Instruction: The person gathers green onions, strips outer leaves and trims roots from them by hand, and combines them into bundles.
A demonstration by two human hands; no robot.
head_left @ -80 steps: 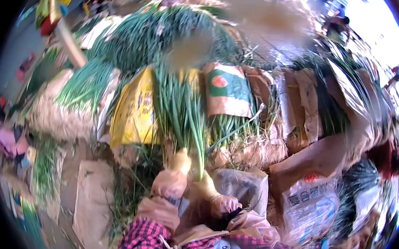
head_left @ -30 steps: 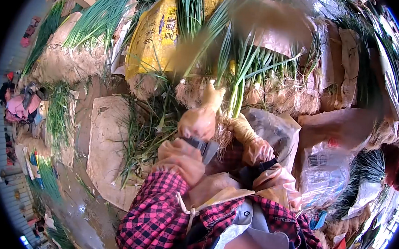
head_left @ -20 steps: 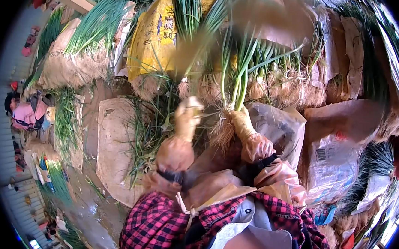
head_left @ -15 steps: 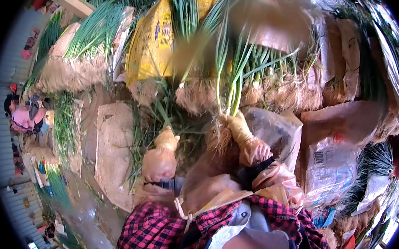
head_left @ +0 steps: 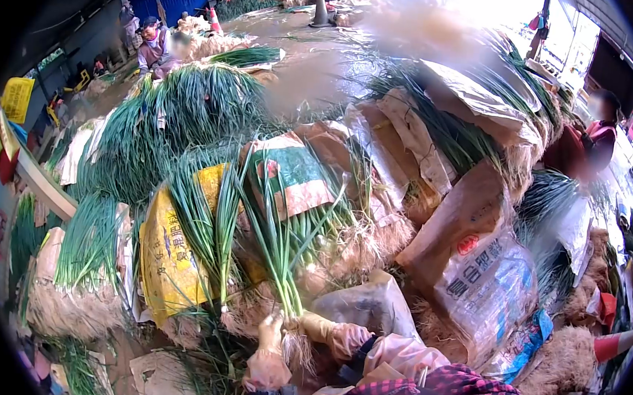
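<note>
A small bunch of green onions (head_left: 285,292) stands upright in front of me, its pale stalks and hairy roots lowest. My right hand (head_left: 316,327), in a cream-coloured glove, is closed round the white lower stalks from the right. My left hand (head_left: 270,334), gloved alike, is closed against the same stalk bases from the left; its fingertips are partly hidden. Fine roots (head_left: 296,350) hang between the two hands. Just beyond, more green onions lie in a row, partly covered by a green-and-white sack (head_left: 289,173). Left of the bunch lies a yellow sack (head_left: 173,253).
Large heaps of green onions (head_left: 183,107) spread beyond and to the left. A printed plastic sack (head_left: 483,275) lies to my right. One person (head_left: 154,47) sits at the far left, another (head_left: 592,140) at the right. A traffic cone (head_left: 215,20) stands far back.
The view has tilted up toward the far side of the shed. My left hand has moved from apart, at the left, to the stalk bases beside my right hand, which still holds the bunch.
</note>
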